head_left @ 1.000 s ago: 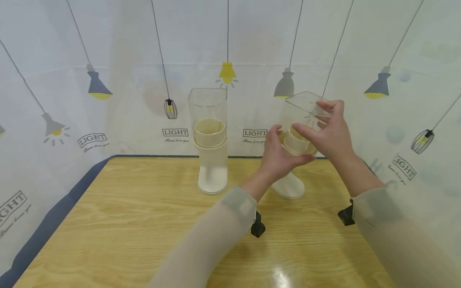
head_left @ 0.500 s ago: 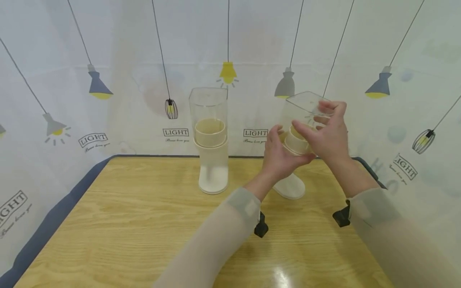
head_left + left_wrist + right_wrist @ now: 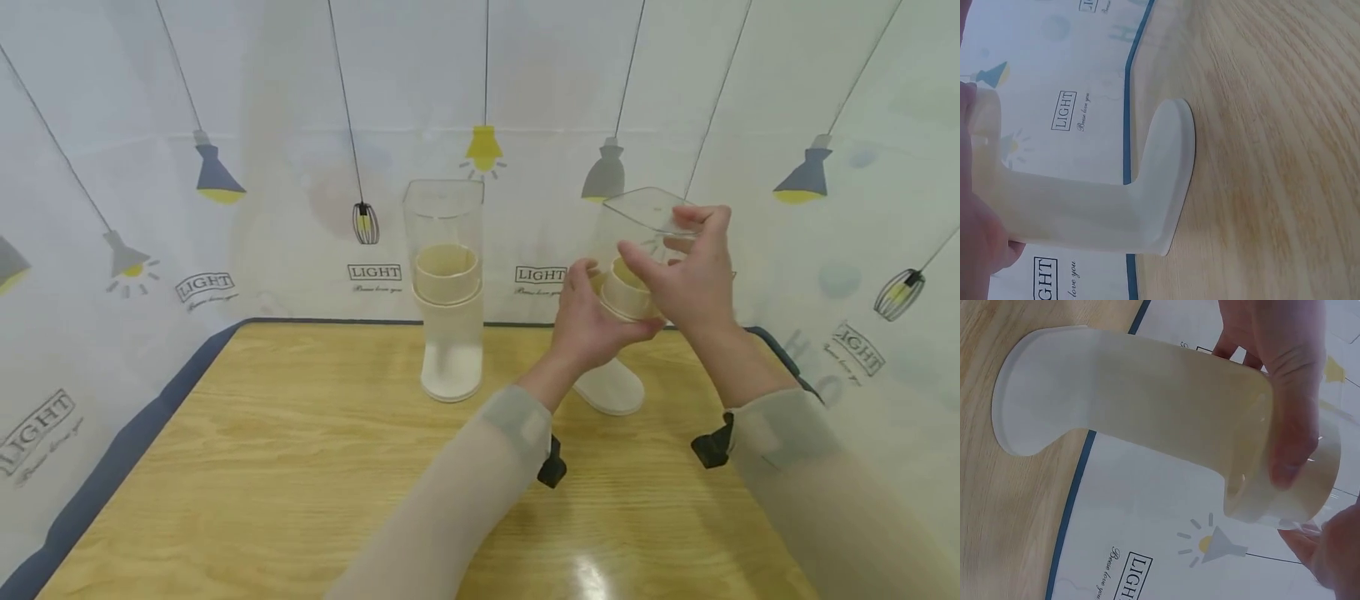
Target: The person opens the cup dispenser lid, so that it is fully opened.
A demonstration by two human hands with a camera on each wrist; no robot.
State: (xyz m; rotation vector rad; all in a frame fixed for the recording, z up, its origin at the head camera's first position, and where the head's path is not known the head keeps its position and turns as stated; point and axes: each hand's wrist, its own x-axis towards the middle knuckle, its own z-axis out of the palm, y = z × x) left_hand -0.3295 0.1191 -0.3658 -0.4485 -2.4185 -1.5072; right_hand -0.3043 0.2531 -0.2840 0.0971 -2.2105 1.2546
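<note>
Two hands engage the cream stand [image 3: 1157, 400], whose foot rests on the wood-grain surface [image 3: 300, 458]. The left hand [image 3: 588, 321] is at the left of the cream stand, clamped around its collar [image 3: 626, 292]; the thumb lies across the collar's near face and the fingers reach around the far side. The column and foot of the cream stand extend below this hand. The right hand [image 3: 693, 279] is at the upper right of the cream stand, clamped on the clear container [image 3: 621, 237], with several fingers near the rim. The clear container is on top of the cream stand, immediately left of the right hand; its seating depth cannot be told. Left of the cream stand, well apart, a second stand [image 3: 453, 354] carries a second clear container [image 3: 444, 221], both upright. Behind the cream stand is a white backdrop [image 3: 292, 92] printed with hanging lamps and the word LIGHT.
</note>
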